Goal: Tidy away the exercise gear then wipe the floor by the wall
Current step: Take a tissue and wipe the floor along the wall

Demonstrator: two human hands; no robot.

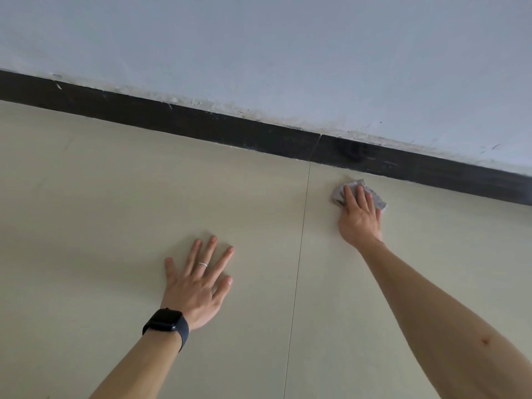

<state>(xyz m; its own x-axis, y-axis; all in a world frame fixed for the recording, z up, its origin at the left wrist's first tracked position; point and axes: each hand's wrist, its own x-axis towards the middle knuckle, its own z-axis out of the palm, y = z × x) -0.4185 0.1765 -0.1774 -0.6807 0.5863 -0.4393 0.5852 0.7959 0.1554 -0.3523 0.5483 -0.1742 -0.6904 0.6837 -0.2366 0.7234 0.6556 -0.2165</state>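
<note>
Locate crumpled grey cloth on beige tiled floor, pressed under straight fingers of right hand, just beside black skirting board below pale wall. Note left hand spread flat on floor, holding nothing, well apart, beyond thin tile joint. Treat right hand as nearer. Expect wiping strip to run lengthwise along skirting. Expect no obstruction there; no exercise gear in view.

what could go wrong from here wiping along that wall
1. The small bunched cloth under the right hand sits close to the skirting board; the flat hand may slide off it.
2. Paint looks flaky where the wall meets the skirting; brushing it could drop crumbs onto the floor.
3. The left hand props flat on that floor; on a damp patch it may slip.
</note>
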